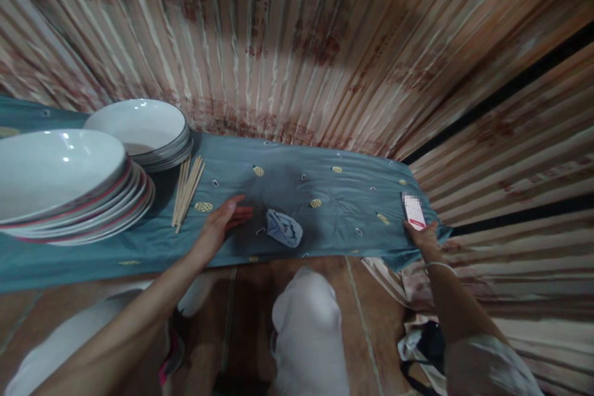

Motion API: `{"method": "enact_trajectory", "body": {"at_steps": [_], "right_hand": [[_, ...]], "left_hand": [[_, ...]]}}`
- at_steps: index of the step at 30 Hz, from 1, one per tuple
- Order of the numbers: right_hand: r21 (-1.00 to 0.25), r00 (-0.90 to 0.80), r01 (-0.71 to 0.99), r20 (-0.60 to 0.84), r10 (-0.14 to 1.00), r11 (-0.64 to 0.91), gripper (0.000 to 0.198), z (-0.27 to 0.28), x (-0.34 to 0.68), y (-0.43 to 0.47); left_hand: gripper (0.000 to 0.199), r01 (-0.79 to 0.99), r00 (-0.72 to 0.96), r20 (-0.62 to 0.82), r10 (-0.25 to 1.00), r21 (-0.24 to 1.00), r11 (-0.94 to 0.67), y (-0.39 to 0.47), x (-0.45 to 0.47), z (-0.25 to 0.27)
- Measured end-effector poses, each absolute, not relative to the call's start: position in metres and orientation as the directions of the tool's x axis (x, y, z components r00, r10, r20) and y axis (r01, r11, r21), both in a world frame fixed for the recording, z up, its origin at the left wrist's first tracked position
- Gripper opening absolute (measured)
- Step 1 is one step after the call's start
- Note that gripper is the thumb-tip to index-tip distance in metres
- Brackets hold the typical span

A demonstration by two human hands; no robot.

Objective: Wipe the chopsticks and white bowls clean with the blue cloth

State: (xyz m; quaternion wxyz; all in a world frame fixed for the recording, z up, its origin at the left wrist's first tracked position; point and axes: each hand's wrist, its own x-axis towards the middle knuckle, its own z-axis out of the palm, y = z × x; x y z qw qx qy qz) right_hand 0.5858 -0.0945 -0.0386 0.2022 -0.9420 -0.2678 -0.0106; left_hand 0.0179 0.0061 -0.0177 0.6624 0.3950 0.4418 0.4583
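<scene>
A crumpled light-blue cloth [284, 228] lies on the teal patterned tablecloth [338, 198]. Just left of it, my left hand [223, 220] hovers over the table, fingers stretched out and holding nothing. At the right end of the table, my right hand [423, 232] has its fingers at the lower end of a phone [414, 211] with a lit screen. The phone lies at or just above the tablecloth; I cannot tell which. To the left of my left hand, several wooden chopsticks [188, 193] lie side by side.
Two stacks of white dishes stand at the left: a near stack with red rims [60, 167] and a far stack with dark rims [139, 127]. Pleated floral curtains [288, 43] hang behind and at the right. A bag with a black strap [424, 352] is on the floor.
</scene>
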Motion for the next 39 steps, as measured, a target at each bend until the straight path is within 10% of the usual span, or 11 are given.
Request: {"method": "enact_trajectory", "body": {"at_steps": [5,12,20,26,39], "right_hand": [[-0.465,0.876,0.481,0.259,0.406,-0.743,0.097,-0.047,0.555,-0.096],[-0.424,0.598,0.801,0.542,0.591,-0.422,0.109,-0.058,0.48,-0.105],[-0.621,0.249,0.78,0.206,0.946,-0.071,0.071,-0.017,0.33,-0.077],[-0.471,-0.17,0.865,0.053,0.984,0.175,0.059,0.014,0.238,-0.059],[-0.112,-0.241,0.962,0.069,0.968,0.247,0.023,0.021,0.223,-0.028]], "left_hand": [[0.069,-0.24,0.178,-0.22,0.959,0.936,0.259,0.006,0.02,-0.016],[0.062,-0.165,0.164,-0.169,0.972,0.967,0.195,0.006,0.025,-0.026],[0.042,0.004,0.231,-0.073,0.97,0.997,0.075,0.0,0.023,-0.034],[0.033,0.162,0.132,0.139,0.981,0.974,-0.16,0.006,-0.008,-0.031],[0.027,0.693,0.173,0.345,0.923,0.623,-0.363,0.019,-0.075,-0.026]]}}
